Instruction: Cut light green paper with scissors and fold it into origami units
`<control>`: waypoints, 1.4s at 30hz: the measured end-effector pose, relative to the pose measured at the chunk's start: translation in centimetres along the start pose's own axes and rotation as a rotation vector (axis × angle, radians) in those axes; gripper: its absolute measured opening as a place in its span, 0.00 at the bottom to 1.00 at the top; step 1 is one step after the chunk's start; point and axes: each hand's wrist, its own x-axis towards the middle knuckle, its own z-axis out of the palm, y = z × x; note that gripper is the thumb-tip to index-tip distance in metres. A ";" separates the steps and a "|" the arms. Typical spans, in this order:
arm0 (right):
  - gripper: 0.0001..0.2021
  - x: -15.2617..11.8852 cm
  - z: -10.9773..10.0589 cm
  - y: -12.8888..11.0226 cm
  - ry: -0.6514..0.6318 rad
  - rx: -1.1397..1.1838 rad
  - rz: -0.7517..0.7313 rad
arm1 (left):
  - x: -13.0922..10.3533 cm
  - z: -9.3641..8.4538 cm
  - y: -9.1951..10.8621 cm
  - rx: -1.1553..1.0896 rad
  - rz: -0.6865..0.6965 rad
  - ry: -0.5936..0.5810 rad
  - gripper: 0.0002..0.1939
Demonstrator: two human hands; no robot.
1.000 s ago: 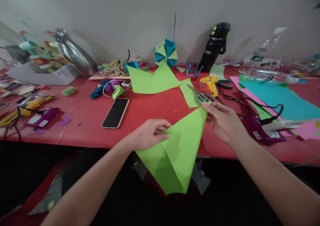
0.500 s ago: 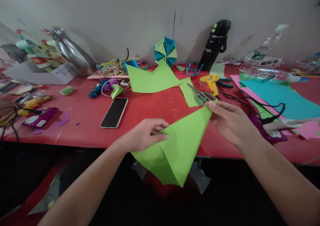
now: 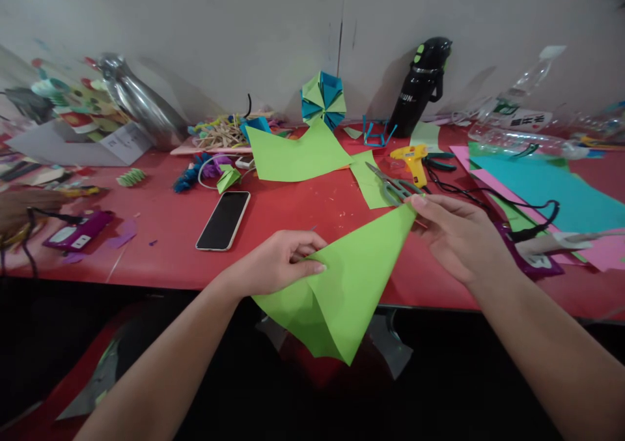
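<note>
A folded sheet of green paper point(image 3: 361, 268) hangs between my hands over the table's front edge. My left hand point(image 3: 283, 262) pinches its left part, thumb on top and the other fingers partly hidden behind it. At the upper right corner of the paper, my right hand point(image 3: 446, 232) grips it between thumb and fingers. Scissors point(image 3: 390, 184) lie just beyond that corner, on a smaller green piece point(image 3: 368, 180). Farther back rests another large green sheet point(image 3: 297, 154) with a cut, uneven top edge.
On the red table point(image 3: 161, 213) are a phone point(image 3: 223, 221), a yellow glue gun point(image 3: 411, 162), coloured sheets point(image 3: 551, 190) and a purple power strip point(image 3: 78, 230). A black bottle point(image 3: 422, 86) stands behind. Another person's hand point(image 3: 29, 213) is at the far left.
The paper's lower tip has shifted slightly left, and my left hand has moved a little left with it. At the far left, the other person's hand has come farther into view.
</note>
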 end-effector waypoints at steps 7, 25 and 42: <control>0.04 0.0 0.0 0.0 -0.002 0.002 0.007 | 0.0 -0.2 0.0 -0.006 -0.007 -0.023 0.12; 0.04 0.1 0.0 -0.2 0.028 0.040 0.028 | -0.4 -0.8 0.2 -0.002 0.004 -0.037 0.11; 0.04 0.6 -0.6 0.3 -0.022 -0.005 -0.064 | -1.0 -1.5 0.8 -0.045 -0.017 -0.101 0.15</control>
